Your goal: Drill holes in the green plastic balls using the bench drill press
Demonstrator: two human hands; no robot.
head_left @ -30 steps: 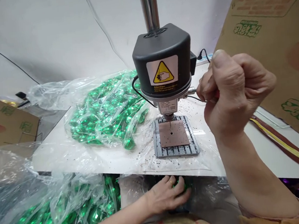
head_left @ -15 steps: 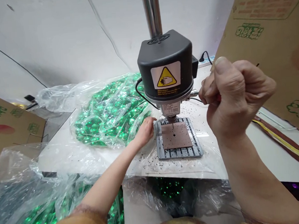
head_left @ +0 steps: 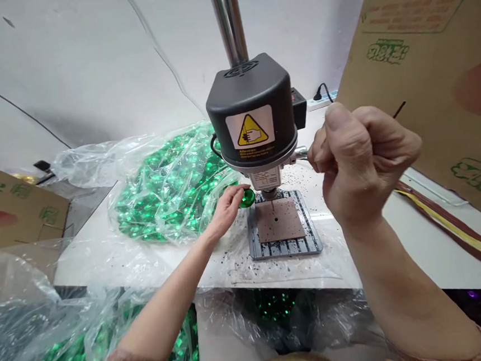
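Between the fingers of my left hand (head_left: 226, 205) is a shiny green faceted disc (head_left: 247, 197), just left of the drill bit. My right hand (head_left: 359, 159) is closed around the feed handle (head_left: 302, 152) of a black bench drill press (head_left: 251, 112); most of that handle is hidden by my fingers. Under the chuck (head_left: 269, 193) a brown square board (head_left: 280, 221) with a small dark hole lies on the slotted grey base (head_left: 286, 249). Dark shavings are scattered over the board and base.
A clear plastic bag (head_left: 161, 187) full of green shiny pieces lies left of the drill, and more bagged green pieces (head_left: 66, 358) are at lower left. Cardboard boxes (head_left: 421, 86) flank the table. A brown and yellow strap (head_left: 450, 224) runs along the right.
A green disc now shows in my left hand, which has turned at the bag's edge. My right hand stays on the handle. The whole view has shifted slightly.
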